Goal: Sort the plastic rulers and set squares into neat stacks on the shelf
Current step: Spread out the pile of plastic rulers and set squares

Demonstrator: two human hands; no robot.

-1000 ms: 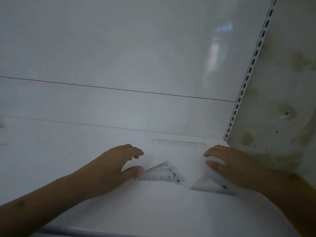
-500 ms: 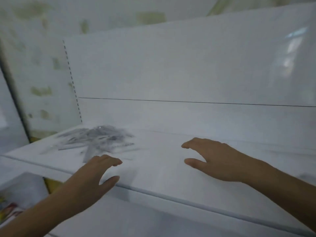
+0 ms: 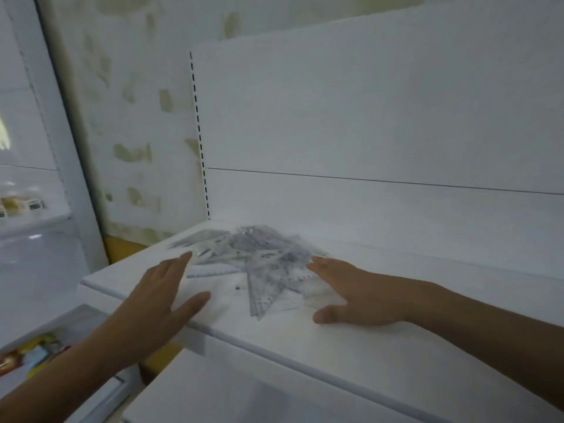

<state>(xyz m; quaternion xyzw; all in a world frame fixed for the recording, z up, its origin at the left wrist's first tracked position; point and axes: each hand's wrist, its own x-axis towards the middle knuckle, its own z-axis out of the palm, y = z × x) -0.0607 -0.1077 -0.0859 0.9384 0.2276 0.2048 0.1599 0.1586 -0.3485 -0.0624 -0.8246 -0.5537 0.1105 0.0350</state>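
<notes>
A loose heap of clear plastic rulers and set squares (image 3: 256,264) lies at the left end of the white shelf (image 3: 396,346). My left hand (image 3: 158,297) is spread flat at the heap's left edge, fingertips reaching the nearest pieces. My right hand (image 3: 357,291) lies flat on the heap's right side, fingers straight, thumb stretched along the shelf toward me. Neither hand holds anything. The pieces overlap and are transparent, so single ones are hard to tell apart.
The shelf's white back panel (image 3: 366,132) rises behind the heap, with a slotted upright (image 3: 200,141) at its left. A stained wall (image 3: 131,117) stands left of that. Lower white shelves (image 3: 244,398) and colourful packets (image 3: 27,358) sit below left.
My view swung from the shelf's right end, where a few sorted set squares lay, to its left end. Both hands travelled left and now rest at either side of the loose heap.
</notes>
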